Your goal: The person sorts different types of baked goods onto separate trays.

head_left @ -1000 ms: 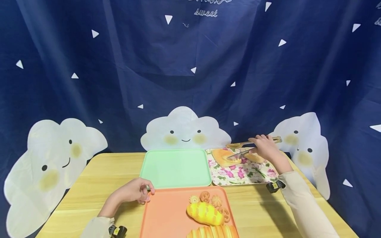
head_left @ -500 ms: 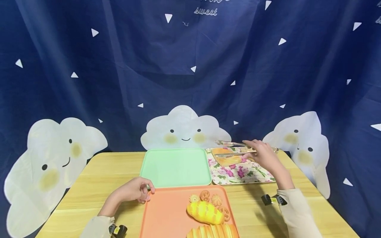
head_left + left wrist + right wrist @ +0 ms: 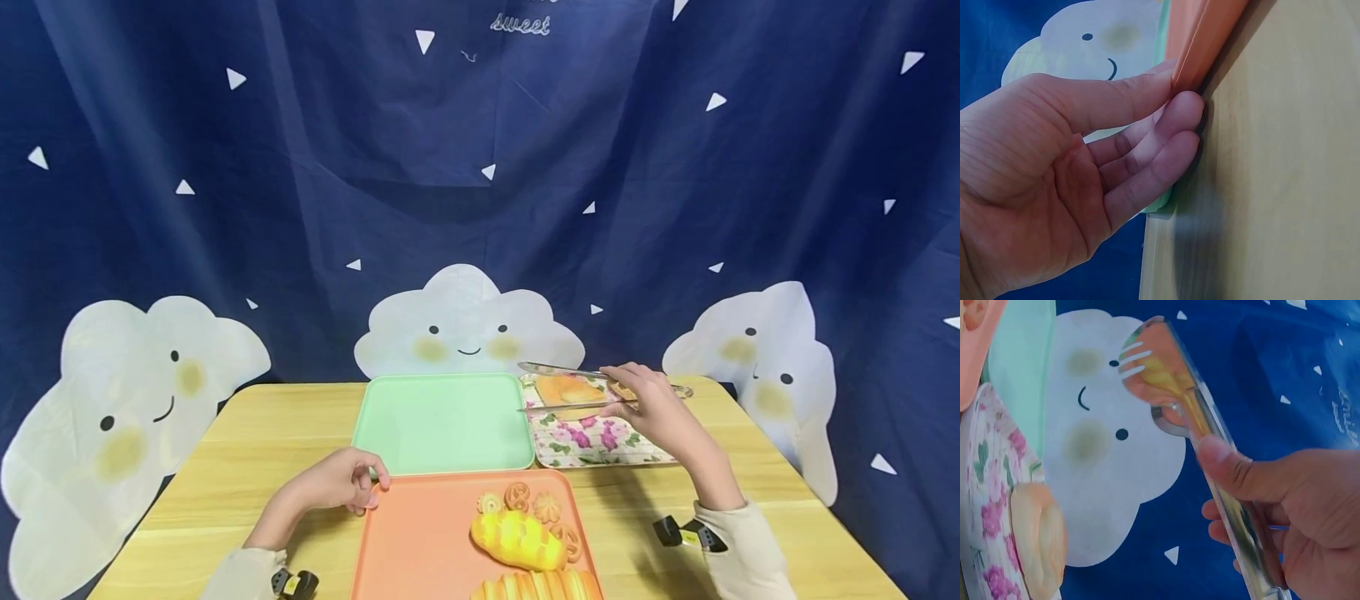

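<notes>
The right hand (image 3: pixel 654 402) gripped a pair of metal tongs (image 3: pixel 573 387), thumb curled over the upper arm and fingers round the lower, as the right wrist view showed (image 3: pixel 1222 487). The tongs' two arms stood spread and held nothing; their tips pointed left, over the near-left edge of the floral tray (image 3: pixel 600 442), reaching toward the green tray (image 3: pixel 442 425). A round bun (image 3: pixel 572 389) lay on the floral tray under the tongs, apart from them as far as the head view showed, and a second pastry at the tray's far side was mostly hidden behind the hand.

The left hand (image 3: pixel 337 485) pinched the left rim of the orange tray (image 3: pixel 408 542), thumb above and fingers (image 3: pixel 1172 125) curled beneath its edge on the worktop (image 3: pixel 247 467). That tray held a glazed loaf (image 3: pixel 517 537), a ribbed loaf (image 3: pixel 536 586) at the near edge and several small cookies (image 3: pixel 517 497).

The green tray held nothing. Judged from this, the work was at an early stage: the bun lay ungrasped, the tongs were empty, and all the pastries sat on the floral and orange trays.
</notes>
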Demonstrator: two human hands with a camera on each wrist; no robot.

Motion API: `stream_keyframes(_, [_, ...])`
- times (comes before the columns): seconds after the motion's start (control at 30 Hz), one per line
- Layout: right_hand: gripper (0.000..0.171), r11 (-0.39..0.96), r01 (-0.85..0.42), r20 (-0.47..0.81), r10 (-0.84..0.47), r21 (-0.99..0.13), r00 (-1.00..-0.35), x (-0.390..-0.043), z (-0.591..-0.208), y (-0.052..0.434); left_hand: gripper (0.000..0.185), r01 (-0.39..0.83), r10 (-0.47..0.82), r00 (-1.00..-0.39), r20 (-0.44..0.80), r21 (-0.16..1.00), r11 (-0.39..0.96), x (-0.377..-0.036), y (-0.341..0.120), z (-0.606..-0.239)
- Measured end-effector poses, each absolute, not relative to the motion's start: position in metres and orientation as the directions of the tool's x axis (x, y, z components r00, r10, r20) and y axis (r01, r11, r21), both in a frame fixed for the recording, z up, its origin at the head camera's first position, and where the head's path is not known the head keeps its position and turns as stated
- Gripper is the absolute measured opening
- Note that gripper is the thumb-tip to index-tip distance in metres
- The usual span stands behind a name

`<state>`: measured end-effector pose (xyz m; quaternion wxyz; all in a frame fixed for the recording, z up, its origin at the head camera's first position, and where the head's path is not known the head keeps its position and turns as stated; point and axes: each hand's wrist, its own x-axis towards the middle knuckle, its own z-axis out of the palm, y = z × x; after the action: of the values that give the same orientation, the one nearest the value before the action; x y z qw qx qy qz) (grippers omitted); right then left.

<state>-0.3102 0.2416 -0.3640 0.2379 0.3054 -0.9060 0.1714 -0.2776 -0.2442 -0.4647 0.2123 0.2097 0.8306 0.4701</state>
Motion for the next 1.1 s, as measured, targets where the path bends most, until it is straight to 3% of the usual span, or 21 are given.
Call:
stream_keyframes(0.17, [0.049, 0.770, -0.627, 0.499, -0.499, -0.122, -0.709, -0.299, -0.361, 0.238, 0.022, 0.159, 0.560, -0.815, -0.147, 0.873, 0.461, -0.276, -0.246, -0.465])
stream_keyframes(0.43, [0.044, 0.746, -0.664, 0.501, -0.559, -0.043, -0.661, -0.289, -0.357, 0.227, 0.018, 0.153, 0.559, -0.815, -0.153, 0.874, 0.462, -0.274, -0.245, -0.466])
stream_keyframes(0.63, [0.040, 0.754, -0.654, 0.451, -0.562, -0.065, -0.693, -0.285, -0.354, 0.218, 0.017, 0.155, 0.563, -0.813, -0.149, 0.877, 0.455, -0.275, -0.247, -0.464])
stream_keyframes(1.1, [0.037, 0.712, -0.700, 0.376, -0.636, -0.050, -0.674, -0.279, -0.357, 0.208, 0.022, 0.193, 0.584, -0.801, -0.134, 0.865, 0.463, -0.282, -0.247, -0.470])
